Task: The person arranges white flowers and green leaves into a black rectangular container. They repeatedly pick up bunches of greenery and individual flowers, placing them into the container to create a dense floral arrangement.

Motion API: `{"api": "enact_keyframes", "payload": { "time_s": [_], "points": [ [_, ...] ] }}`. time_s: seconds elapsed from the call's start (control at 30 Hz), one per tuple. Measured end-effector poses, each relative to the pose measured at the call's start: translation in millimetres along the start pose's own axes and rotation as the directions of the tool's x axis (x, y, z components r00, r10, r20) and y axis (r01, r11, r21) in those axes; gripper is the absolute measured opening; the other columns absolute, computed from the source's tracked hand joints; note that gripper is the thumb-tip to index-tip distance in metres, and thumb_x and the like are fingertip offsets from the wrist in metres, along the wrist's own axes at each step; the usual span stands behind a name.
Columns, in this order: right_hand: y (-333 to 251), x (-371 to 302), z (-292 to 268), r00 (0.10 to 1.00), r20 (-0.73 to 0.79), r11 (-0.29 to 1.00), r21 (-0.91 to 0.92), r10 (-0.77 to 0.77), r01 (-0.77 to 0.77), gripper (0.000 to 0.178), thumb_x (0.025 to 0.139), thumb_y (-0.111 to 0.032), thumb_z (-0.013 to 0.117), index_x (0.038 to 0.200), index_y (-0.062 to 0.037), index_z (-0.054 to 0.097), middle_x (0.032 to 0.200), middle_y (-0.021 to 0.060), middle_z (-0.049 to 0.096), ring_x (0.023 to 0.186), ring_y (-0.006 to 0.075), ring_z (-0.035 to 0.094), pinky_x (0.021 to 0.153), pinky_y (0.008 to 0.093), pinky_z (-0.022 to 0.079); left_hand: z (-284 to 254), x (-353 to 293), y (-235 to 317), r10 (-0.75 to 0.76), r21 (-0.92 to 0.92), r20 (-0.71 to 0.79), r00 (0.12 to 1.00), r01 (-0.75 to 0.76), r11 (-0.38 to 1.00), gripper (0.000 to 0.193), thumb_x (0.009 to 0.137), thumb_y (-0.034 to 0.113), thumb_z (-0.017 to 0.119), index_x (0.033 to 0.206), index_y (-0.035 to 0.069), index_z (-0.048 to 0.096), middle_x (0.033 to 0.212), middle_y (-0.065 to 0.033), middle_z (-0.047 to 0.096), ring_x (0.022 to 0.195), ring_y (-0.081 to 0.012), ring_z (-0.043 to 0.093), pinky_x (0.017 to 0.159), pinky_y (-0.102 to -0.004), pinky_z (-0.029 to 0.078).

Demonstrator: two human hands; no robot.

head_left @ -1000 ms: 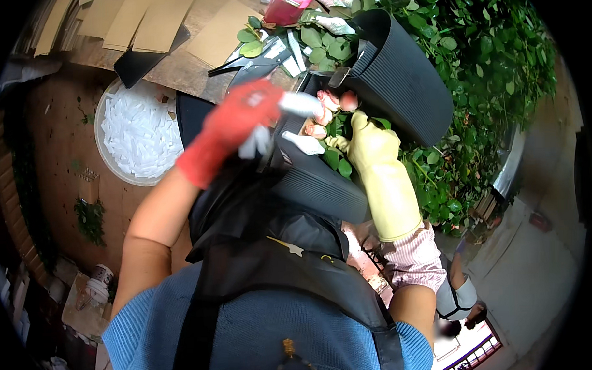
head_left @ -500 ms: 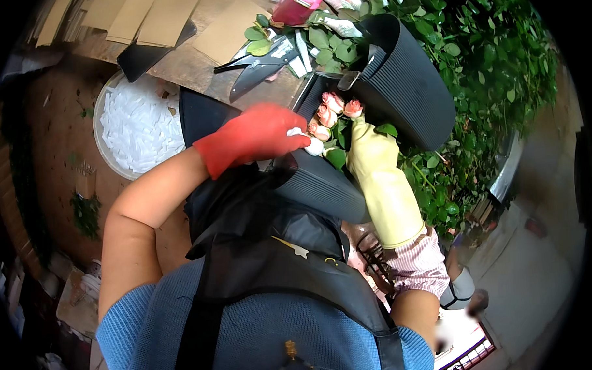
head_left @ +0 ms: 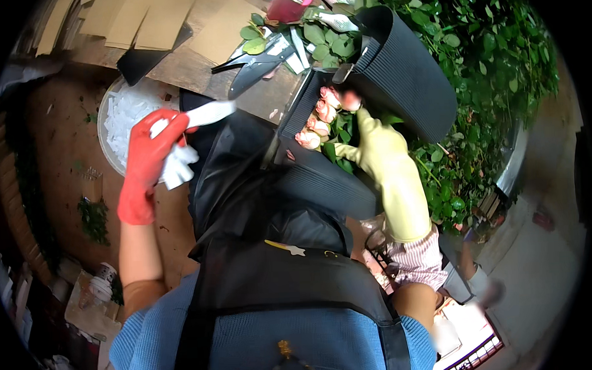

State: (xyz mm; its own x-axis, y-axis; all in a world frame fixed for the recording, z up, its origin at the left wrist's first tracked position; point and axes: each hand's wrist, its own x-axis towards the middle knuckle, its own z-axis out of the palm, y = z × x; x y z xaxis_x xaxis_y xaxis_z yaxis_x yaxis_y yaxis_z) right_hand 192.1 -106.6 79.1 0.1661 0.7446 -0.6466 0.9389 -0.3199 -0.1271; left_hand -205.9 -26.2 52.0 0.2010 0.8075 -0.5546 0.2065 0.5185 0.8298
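Reference landmark: the black ribbed flower bucket (head_left: 403,77), which lies tipped, its mouth facing the person.

1. Containers. Far left of the bucket stands a round white tub (head_left: 114,123) filled with white scraps. The bucket itself holds pink roses (head_left: 316,112) with green leaves; the blooms lie at its lower left edge, next to a second black ribbed container (head_left: 328,184) just below it.

2. Left hand. The left hand (head_left: 148,154), in a red rubber glove, sits well left of the bucket, over the tub's right rim. Its fingers are curled closed around a white strip (head_left: 205,113) and a crumpled white wad (head_left: 178,166). The strip's long axis runs nearly level, rising slightly toward the bucket; its free end points right.

3. Right hand. The right hand (head_left: 373,143), in a yellow rubber glove, reaches into the bucket's mouth among the rose stems. Its fingertips are hidden by blooms and blur; the degree of closure cannot be told.

4. Surroundings. Upper left of the bucket, garden shears (head_left: 256,62) lie on a wooden work surface (head_left: 194,58) beside flat cardboard sheets (head_left: 147,20). A pink container (head_left: 289,2) stands just above the bucket's left edge. Dense green foliage (head_left: 494,60) fills the area right of the bucket. A black apron (head_left: 264,219) covers the space between both arms, below the bucket.
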Motion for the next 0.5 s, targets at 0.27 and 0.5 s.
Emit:
{"api": "enact_keyframes", "payload": {
  "time_s": [0.27, 0.5],
  "points": [
    [-41.0, -35.9, -59.7, 0.978, -0.103, 0.958, 0.244, 0.182, -0.153, 0.051, 0.1, -0.043, 0.07, 0.139, -0.0102, 0.064, 0.094, 0.0164, 0.078, 0.087, 0.029, 0.076, 0.079, 0.0391, 0.059, -79.7, -22.8, -113.1, 0.12, 0.948, -0.289, 0.95, 0.267, 0.173, 0.075, 0.09, 0.045, 0.079, 0.15, 0.011, 0.051, 0.147, -0.0189, 0.056, 0.113, -0.0389, 0.068, 0.092, -0.0469, 0.057],
    [-13.7, -24.3, -13.3, 0.912, -0.406, 0.886, 0.444, 0.066, 0.133, 0.027, 0.1, -0.027, 0.069, 0.125, -0.0171, 0.072, 0.1, 0.019, 0.075, 0.096, 0.0355, 0.073, 0.089, 0.0443, 0.057, 40.1, -19.8, 27.5, 0.232, 0.62, -0.129, 0.964, -0.104, 0.778, 0.042, 0.09, 0.026, 0.081, 0.129, 0.013, 0.073, 0.114, -0.0086, 0.076, 0.079, -0.0249, 0.067, 0.074, -0.0372, 0.055]
  ]
}}
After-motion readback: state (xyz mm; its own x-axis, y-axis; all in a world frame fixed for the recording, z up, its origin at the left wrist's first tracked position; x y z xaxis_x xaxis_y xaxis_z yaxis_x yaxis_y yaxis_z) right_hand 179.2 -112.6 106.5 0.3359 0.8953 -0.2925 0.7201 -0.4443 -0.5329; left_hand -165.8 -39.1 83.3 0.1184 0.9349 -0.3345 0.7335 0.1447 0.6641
